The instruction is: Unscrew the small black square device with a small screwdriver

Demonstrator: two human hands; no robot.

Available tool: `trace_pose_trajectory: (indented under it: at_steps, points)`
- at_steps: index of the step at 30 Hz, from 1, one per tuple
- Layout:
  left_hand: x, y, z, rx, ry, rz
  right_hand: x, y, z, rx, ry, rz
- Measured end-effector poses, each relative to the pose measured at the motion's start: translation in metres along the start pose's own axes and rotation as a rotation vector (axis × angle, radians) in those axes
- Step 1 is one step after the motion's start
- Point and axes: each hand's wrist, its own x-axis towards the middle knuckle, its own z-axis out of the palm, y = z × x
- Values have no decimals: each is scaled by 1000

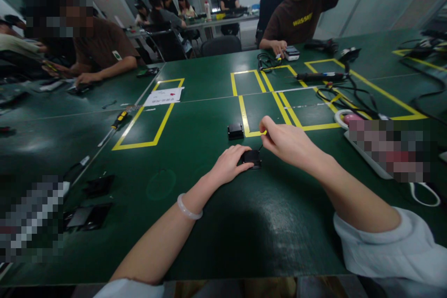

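Observation:
A small black part [252, 159] lies on the green table, gripped at its left side between the thumb and fingers of my left hand [232, 163]. My right hand [279, 137] is closed just above and to the right of it, in a pinch. From that pinch a thin dark tool [260, 147] slants down toward the part's right edge; most of it is hidden by the fingers. A second black part [235, 131] sits just behind my left hand, touched by neither hand.
Yellow tape outlines [254, 134] mark the green table [195, 242]. A yellow-black screwdriver [120, 119] and a paper sheet [164, 97] lie left. Cables and a black pen-like tool [319, 76] are at back right, a white tray [366, 156] at right. Several people sit beyond.

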Motion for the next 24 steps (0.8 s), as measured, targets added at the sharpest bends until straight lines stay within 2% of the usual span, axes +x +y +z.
trace_pose_trajectory:
  at_steps: [8, 24]
  points:
    - [0, 0, 1, -2, 7, 5, 1, 0, 0, -25, -45, 0]
    - [0, 1, 0, -2, 7, 4, 0, -1, -1, 15, -23, 32]
